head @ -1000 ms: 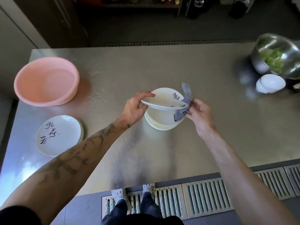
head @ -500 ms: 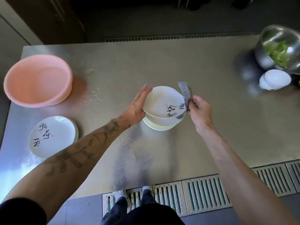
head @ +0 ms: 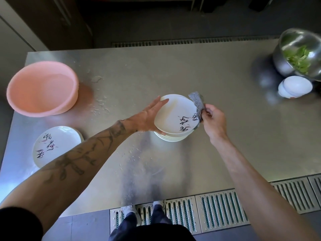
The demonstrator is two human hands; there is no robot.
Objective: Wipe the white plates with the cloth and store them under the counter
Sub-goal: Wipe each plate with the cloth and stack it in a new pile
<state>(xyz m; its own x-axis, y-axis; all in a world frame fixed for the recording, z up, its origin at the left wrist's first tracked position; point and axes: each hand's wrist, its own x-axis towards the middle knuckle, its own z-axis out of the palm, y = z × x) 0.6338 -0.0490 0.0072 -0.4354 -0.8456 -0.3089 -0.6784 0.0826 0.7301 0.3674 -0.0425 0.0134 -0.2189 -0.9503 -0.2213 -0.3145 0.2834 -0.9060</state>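
Note:
A white plate (head: 173, 113) with black brush lettering is tilted up above a stack of white plates (head: 171, 137) at the middle of the steel counter. My left hand (head: 147, 117) supports the plate's left edge with straight fingers, thumb under the rim. My right hand (head: 213, 119) pinches a grey cloth (head: 197, 104) folded over the plate's right rim. A second stack of lettered plates (head: 55, 145) lies at the near left, partly hidden by my left forearm.
A pink basin (head: 41, 87) stands at the far left of the counter (head: 225, 153). A steel bowl of greens (head: 298, 54) and small white bowls (head: 295, 86) sit at the far right. Water drops speckle the surface. A floor grate (head: 217, 211) runs along the near edge.
The plate has turned in my hands, its lettering swinging round from the top right toward the lower right, and it now faces me more. The cloth has stayed on the right rim.

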